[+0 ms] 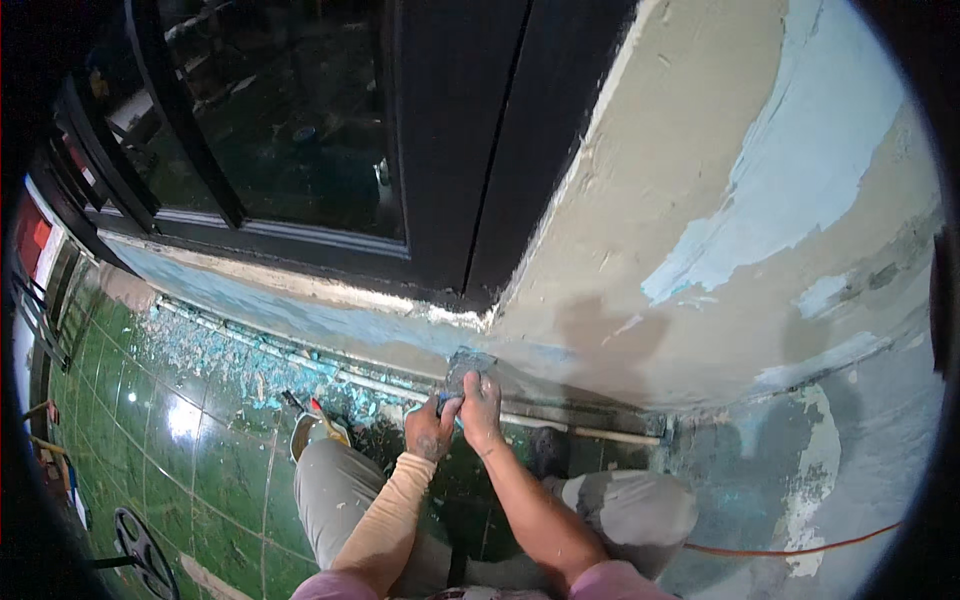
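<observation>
Low on the wall below the window corner, both hands meet on a scraper with a broad, dark grey blade (466,370). My left hand (430,428) is closed around its handle, of which only a bit of blue shows. Beside it my right hand (481,405) grips from the right, its thumb laid along the blade. The blade's far end lies against the wall (540,352), which shows beige and pale blue patches there. Whether the blade's edge cuts into the paint cannot be made out.
A pale pipe (590,432) runs along the wall's foot. Blue paint flakes (240,350) litter the green tiles (170,455). A container with a red-tipped tool (318,425) stands by my left knee. An orange cord (790,549) lies at right. The dark window frame (450,150) rises ahead.
</observation>
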`<state>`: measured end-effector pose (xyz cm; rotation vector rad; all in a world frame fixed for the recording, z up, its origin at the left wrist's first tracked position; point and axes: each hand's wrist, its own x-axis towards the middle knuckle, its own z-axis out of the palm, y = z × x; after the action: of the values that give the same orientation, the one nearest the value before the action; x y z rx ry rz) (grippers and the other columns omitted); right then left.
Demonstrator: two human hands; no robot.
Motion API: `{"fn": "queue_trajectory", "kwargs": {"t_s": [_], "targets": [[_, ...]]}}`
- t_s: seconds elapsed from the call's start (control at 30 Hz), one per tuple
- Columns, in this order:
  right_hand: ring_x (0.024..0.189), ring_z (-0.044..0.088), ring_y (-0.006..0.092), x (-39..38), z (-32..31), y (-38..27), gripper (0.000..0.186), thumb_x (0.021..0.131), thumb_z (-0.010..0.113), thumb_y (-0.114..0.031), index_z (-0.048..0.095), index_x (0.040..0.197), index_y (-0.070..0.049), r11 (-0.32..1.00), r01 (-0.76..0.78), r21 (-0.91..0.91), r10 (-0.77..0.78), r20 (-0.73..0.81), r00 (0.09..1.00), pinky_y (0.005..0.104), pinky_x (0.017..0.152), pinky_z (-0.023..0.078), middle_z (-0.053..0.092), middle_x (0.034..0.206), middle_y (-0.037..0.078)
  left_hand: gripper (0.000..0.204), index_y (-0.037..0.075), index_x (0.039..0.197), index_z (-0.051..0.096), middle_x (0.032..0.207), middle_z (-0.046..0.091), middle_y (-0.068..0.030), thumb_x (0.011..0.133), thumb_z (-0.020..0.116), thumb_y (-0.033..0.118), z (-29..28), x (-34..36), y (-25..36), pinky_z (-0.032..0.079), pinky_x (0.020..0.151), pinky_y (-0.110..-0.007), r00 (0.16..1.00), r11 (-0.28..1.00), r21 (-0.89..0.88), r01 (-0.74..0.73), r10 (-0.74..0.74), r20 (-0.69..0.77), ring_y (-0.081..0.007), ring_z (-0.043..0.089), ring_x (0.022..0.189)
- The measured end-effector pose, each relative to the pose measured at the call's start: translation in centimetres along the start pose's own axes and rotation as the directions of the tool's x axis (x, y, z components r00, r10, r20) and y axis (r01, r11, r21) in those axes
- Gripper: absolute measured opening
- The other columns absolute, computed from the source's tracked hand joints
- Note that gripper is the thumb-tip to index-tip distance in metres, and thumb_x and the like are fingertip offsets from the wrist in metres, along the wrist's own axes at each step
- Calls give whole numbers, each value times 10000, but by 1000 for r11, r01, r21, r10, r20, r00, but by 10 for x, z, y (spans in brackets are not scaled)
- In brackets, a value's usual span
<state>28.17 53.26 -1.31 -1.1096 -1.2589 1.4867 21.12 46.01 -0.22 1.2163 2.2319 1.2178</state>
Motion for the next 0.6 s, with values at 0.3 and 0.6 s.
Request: {"fn": "queue_trajectory", "kwargs": {"t_s": [0.3, 0.6], "targets": [[728, 559, 202, -2, 13, -18, 257, 952, 477, -209, 605, 957, 13, 1000, 5, -30, -7, -66, 998, 370, 701, 451, 603, 792, 55, 330, 11, 933, 634, 808, 644, -231, 866, 587, 331, -8, -4, -9, 494, 641, -466, 1000, 1000, 20, 0, 0, 17, -438, 612, 712], [813, 588, 304, -12, 4, -14, 370, 934, 478, -307, 580, 872, 44, 981, -47, -189, 49, 9, 999, 447, 736, 432, 626, 813, 183, 331, 15, 871, 615, 717, 620, -243, 875, 569, 343, -19, -9, 4, 489, 602, -479, 998, 999, 51, 19, -22, 53, -441, 607, 699]]}}
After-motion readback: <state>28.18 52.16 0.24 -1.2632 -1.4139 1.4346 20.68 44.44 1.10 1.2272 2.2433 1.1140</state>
